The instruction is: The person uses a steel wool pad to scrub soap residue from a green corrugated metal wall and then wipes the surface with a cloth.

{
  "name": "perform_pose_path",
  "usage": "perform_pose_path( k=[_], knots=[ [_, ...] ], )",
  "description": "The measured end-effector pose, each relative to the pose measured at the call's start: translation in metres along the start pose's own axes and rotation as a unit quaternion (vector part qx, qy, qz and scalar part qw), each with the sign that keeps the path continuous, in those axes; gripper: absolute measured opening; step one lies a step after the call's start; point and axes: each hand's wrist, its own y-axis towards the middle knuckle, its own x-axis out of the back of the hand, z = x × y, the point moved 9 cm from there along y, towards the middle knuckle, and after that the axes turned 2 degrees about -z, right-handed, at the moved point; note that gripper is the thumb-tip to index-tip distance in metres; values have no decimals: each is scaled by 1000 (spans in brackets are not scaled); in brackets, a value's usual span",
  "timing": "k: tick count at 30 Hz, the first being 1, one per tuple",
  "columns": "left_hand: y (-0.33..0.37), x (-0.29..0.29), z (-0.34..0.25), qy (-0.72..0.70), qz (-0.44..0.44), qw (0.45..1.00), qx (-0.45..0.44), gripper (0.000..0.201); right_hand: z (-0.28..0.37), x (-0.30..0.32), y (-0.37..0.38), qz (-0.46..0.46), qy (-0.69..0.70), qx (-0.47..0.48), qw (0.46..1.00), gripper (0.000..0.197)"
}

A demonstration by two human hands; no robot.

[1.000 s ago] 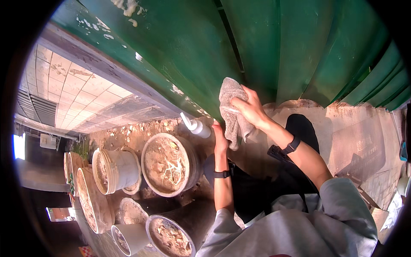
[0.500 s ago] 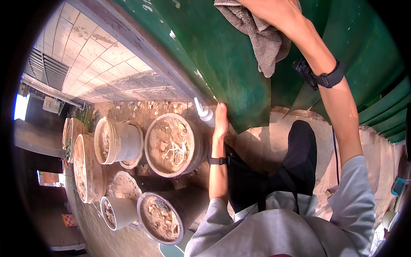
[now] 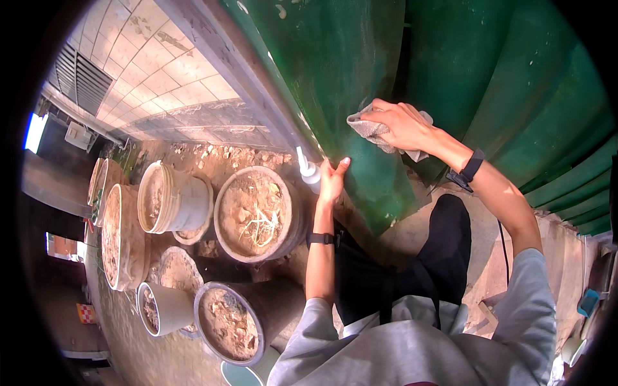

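While your right hand (image 3: 407, 125) clutched the grey towelling cloth (image 3: 369, 128) | it lay above-right of your left hand (image 3: 331, 183) | left grip wasn't discernible

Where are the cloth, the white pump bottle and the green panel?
Cloth (image 3: 369, 130): head view, its bunched left part.
White pump bottle (image 3: 311, 174): head view, its body below the nozzle.
Green panel (image 3: 341, 77): head view, its bare surface.
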Motion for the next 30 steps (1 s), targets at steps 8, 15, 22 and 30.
perform_pose_path(
  k=[8,15,22,30],
  knots=[
    [6,2,-2,84,76,994,13,25,140,250,52,-473,-192,111,853,40],
    [-15,-47,-4,14,130,990,48,29,65,107,98,-159,-248,69,953,48],
    [6,-51,-30,84,123,988,27,25,56,69,55,-4,-240,77,968,41],
    [-8,-41,-42,98,204,974,-23,51,207,374,122,-447,-306,146,828,32]
  ],
)
